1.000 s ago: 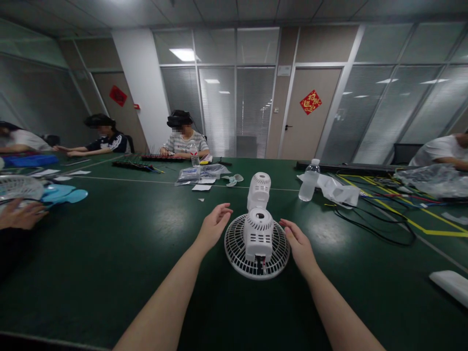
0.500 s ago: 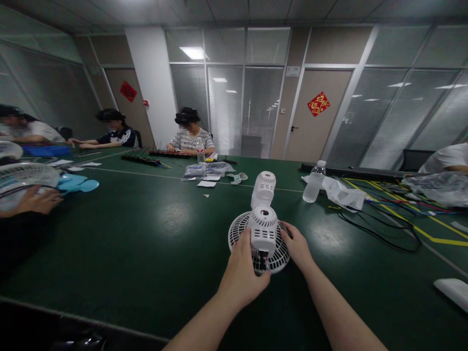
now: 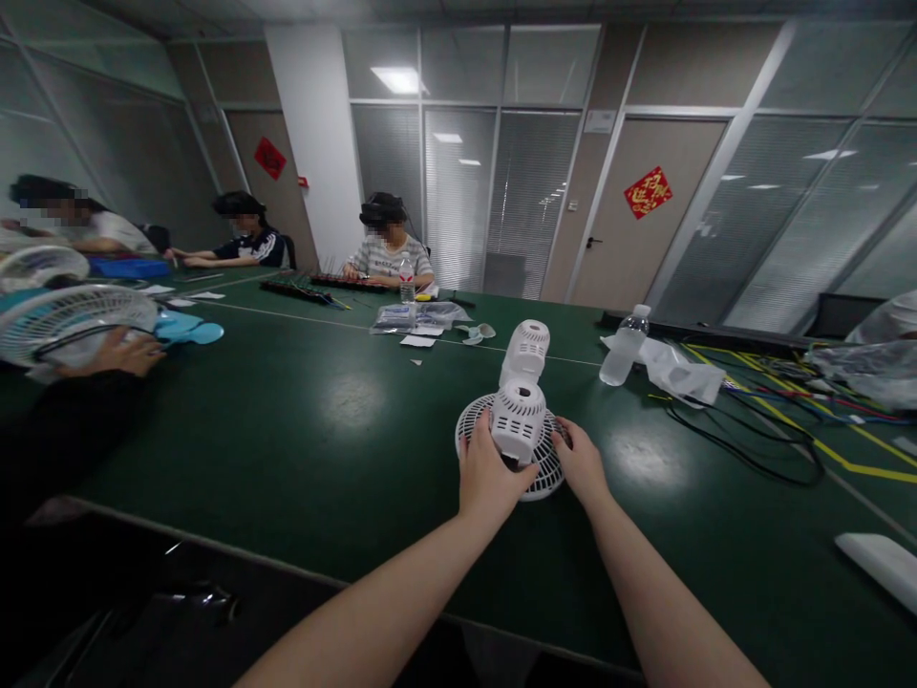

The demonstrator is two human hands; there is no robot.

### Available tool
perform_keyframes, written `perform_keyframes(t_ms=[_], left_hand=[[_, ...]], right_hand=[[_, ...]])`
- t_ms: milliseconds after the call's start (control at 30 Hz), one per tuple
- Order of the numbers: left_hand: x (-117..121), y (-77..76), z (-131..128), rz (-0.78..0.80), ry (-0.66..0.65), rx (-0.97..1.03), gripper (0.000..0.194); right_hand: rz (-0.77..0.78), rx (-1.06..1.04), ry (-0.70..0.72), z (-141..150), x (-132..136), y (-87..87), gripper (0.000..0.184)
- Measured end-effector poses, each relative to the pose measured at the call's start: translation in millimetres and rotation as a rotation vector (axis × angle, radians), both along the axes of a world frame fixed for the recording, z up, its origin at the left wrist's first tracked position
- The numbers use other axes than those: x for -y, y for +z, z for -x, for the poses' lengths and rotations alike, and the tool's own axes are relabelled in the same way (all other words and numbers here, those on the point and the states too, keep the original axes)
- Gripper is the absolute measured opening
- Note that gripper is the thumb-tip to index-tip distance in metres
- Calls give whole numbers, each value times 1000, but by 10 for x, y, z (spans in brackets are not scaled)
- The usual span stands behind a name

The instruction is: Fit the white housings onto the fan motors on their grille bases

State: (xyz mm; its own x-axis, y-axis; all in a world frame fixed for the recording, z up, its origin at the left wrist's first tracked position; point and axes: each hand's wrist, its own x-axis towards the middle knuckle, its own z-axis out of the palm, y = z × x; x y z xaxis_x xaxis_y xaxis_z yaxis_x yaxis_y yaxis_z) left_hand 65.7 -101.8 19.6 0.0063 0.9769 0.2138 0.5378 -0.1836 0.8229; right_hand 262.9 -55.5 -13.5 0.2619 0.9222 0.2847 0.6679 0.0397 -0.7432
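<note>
A white electric fan [image 3: 516, 435] lies grille-down on the green table, its slotted motor housing facing up. My left hand [image 3: 487, 478] is closed around the near left side of that housing, thumb across its lower front. At the right rim of the round grille [image 3: 548, 478], my right hand [image 3: 579, 461] has its fingers bent onto the edge. A second white slotted housing [image 3: 528, 349] stands just beyond the first; whether the two are joined I cannot tell. My left hand hides part of the housing's lower opening.
A water bottle [image 3: 625, 346] stands right of the fan beside white plastic wrapping [image 3: 680, 373] and black cables [image 3: 745, 459]. A white object [image 3: 878, 569] lies far right. Leftward, a co-worker's hand [image 3: 118, 354] holds another fan [image 3: 78, 320]. Plastic bags [image 3: 419, 317] lie farther back.
My left hand has come from beside the fan onto its motor housing. My right hand has closed in on the grille's rim. The view has swung left.
</note>
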Motion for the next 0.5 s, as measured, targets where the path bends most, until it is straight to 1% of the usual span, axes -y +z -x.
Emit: perform_keyframes(t_ms=[100,200,400,500], left_hand=[[19,44,-18,12,17,-31,111],[25,46,-5,10,41,-30,111],[-28,-52,40,-36,82,-2,118],[-74,-86,59,-64,84,8,114]], right_hand=[[-9,7,-17,15,30,20,48],[-19,11,-40,22,53,39,44],[-40,4,-95,13,55,38,34],[-45,2,-121,3,58,31,28]])
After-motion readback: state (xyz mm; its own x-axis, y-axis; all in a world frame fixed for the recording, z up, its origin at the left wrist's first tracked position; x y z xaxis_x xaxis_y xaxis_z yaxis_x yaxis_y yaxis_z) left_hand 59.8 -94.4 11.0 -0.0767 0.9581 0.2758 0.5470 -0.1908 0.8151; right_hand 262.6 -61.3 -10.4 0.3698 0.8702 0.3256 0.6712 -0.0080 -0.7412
